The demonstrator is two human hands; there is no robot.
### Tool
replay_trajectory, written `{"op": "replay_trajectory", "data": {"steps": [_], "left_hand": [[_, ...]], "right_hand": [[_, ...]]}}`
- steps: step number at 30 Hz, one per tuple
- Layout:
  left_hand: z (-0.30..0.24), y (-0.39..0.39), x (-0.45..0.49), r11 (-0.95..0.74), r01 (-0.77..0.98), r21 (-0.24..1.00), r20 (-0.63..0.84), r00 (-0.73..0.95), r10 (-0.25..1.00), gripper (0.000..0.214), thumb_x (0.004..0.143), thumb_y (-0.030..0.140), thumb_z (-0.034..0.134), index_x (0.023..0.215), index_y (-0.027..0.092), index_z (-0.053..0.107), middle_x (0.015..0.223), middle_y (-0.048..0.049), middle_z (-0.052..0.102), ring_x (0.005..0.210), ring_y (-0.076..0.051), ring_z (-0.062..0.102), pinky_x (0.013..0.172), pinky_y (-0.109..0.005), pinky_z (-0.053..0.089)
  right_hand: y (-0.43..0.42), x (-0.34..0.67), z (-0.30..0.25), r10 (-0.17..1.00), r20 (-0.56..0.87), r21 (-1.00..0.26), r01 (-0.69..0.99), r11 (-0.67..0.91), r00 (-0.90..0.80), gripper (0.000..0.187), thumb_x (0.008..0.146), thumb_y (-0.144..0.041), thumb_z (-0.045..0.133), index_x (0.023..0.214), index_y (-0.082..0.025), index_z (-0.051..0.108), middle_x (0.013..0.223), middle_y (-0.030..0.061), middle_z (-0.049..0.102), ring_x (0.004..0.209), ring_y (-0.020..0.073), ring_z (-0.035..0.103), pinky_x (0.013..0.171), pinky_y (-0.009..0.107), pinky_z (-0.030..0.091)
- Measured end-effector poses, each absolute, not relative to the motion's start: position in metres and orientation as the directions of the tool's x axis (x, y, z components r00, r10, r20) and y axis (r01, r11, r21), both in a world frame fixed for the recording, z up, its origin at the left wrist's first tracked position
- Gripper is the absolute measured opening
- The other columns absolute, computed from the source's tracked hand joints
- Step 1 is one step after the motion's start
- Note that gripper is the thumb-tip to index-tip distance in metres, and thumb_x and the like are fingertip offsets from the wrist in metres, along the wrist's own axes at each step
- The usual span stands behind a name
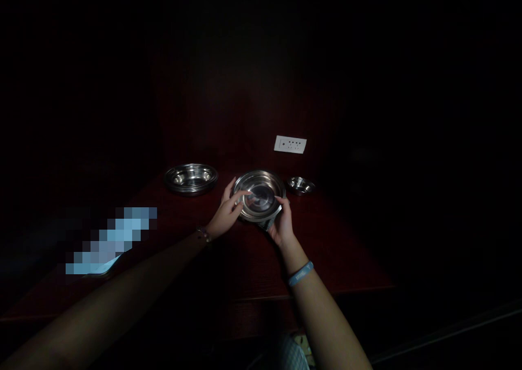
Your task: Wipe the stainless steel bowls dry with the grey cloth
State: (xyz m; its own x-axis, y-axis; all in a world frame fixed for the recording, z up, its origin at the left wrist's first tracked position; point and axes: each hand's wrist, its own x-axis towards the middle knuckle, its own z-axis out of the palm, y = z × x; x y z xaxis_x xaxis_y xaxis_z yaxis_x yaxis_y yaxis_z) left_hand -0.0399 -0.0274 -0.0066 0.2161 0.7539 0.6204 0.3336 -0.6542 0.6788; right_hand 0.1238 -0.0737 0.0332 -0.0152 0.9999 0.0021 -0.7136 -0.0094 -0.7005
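A round, shiny stainless steel dish is raised above the table, tilted with its inside facing me. My left hand grips its left rim, with some fingers reaching over the inside. On the right side, my right hand is closed round the rim, its thumb on top and the other fingers mostly hidden underneath. A bit of dark patterned cloth shows below the dish by the right hand; how it is held is hard to see.
Stacked steel dishes stand at the back left of the dark red table. A smaller steel bowl sits at the back right, below a white wall socket. A glowing, pixelated flat object lies on the left. The surroundings are very dark.
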Motion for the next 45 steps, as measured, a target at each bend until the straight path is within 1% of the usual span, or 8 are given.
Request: {"op": "replay_trajectory", "data": {"steps": [2, 6, 10, 14, 21, 26, 37, 45], "left_hand": [[-0.007, -0.029, -0.04, -0.666, 0.406, 0.626, 0.647, 0.208, 0.734, 0.036, 0.094, 0.025, 0.046, 0.123, 0.023, 0.067, 0.168, -0.0071, 0.014, 0.154, -0.031, 0.019, 0.123, -0.051, 0.024], [-0.005, -0.033, -0.041, -0.651, 0.53, 0.543, 0.65, 0.226, 0.726, 0.043, 0.094, 0.024, 0.045, 0.135, 0.029, 0.061, 0.171, -0.0044, 0.01, 0.154, -0.032, 0.017, 0.122, -0.056, 0.022], [-0.003, -0.035, -0.042, -0.67, 0.585, 0.457, 0.661, 0.281, 0.696, 0.057, 0.096, 0.026, 0.042, 0.152, 0.027, 0.042, 0.171, -0.0092, 0.011, 0.157, -0.031, 0.012, 0.123, -0.057, 0.015], [0.001, -0.036, -0.042, -0.661, 0.611, 0.437, 0.642, 0.303, 0.705, 0.061, 0.099, 0.034, 0.038, 0.158, 0.022, 0.029, 0.171, -0.0142, 0.01, 0.158, -0.029, 0.007, 0.124, -0.057, 0.008], [0.005, -0.039, -0.043, -0.71, 0.621, 0.333, 0.622, 0.421, 0.66, 0.06, 0.099, 0.038, 0.042, 0.157, 0.021, 0.034, 0.171, -0.0146, 0.01, 0.158, -0.029, 0.008, 0.125, -0.055, 0.005], [0.002, -0.037, -0.043, -0.74, 0.59, 0.321, 0.596, 0.481, 0.643, 0.06, 0.098, 0.039, 0.045, 0.156, 0.024, 0.037, 0.168, -0.0104, 0.026, 0.156, -0.028, 0.019, 0.126, -0.051, 0.005], [-0.005, -0.034, -0.044, -0.765, 0.636, 0.099, 0.542, 0.61, 0.577, 0.055, 0.104, 0.035, 0.034, 0.157, 0.021, 0.034, 0.165, -0.0093, 0.032, 0.155, -0.024, 0.024, 0.126, -0.049, 0.021], [-0.012, -0.029, -0.044, -0.792, 0.601, 0.109, 0.548, 0.628, 0.552, 0.055, 0.103, 0.034, 0.037, 0.156, 0.02, 0.036, 0.162, -0.0105, 0.039, 0.153, -0.026, 0.03, 0.124, -0.05, 0.027]], "right_hand": [[-0.074, 0.123, 0.034, 1.0, 0.01, -0.702, -0.712, -0.002, -0.014, 0.03, 0.077, -0.039, 0.06, 0.097, -0.019, 0.071, 0.088, 0.0043, 0.078, 0.099, 0.0253, 0.073, 0.092, 0.04, 0.059], [-0.073, 0.122, 0.033, 1.0, 0.023, -0.705, -0.709, 0.007, -0.012, 0.03, 0.077, -0.039, 0.061, 0.098, -0.02, 0.07, 0.091, 0.0041, 0.079, 0.104, 0.0261, 0.072, 0.094, 0.042, 0.059], [-0.073, 0.119, 0.033, 0.998, 0.022, -0.708, -0.706, -0.021, -0.052, 0.026, 0.075, -0.036, 0.062, 0.095, -0.022, 0.069, 0.091, 0.0039, 0.079, 0.107, 0.0261, 0.071, 0.096, 0.043, 0.058], [-0.076, 0.117, 0.033, 0.995, 0.002, -0.721, -0.69, -0.065, -0.097, 0.025, 0.075, -0.036, 0.062, 0.095, -0.022, 0.069, 0.09, 0.0041, 0.079, 0.109, 0.0265, 0.071, 0.097, 0.045, 0.058], [-0.075, 0.117, 0.031, 0.991, -0.019, -0.718, -0.688, -0.105, -0.131, 0.024, 0.076, -0.035, 0.063, 0.093, -0.019, 0.069, 0.088, 0.0049, 0.079, 0.106, 0.0261, 0.072, 0.096, 0.043, 0.058], [-0.074, 0.117, 0.028, 0.992, -0.045, -0.738, -0.665, -0.114, -0.12, 0.02, 0.078, -0.033, 0.062, 0.092, -0.02, 0.069, 0.09, 0.0037, 0.08, 0.105, 0.0245, 0.073, 0.094, 0.041, 0.059], [-0.072, 0.116, 0.025, 0.989, -0.034, -0.737, -0.665, -0.121, -0.142, 0.022, 0.077, -0.036, 0.067, 0.093, -0.021, 0.071, 0.093, 0.0032, 0.08, 0.108, 0.0245, 0.071, 0.093, 0.038, 0.058], [-0.07, 0.117, 0.021, 0.987, -0.044, -0.748, -0.649, -0.137, -0.157, 0.022, 0.073, -0.037, 0.071, 0.089, -0.021, 0.07, 0.091, 0.003, 0.079, 0.105, 0.025, 0.071, 0.091, 0.039, 0.058]]}}
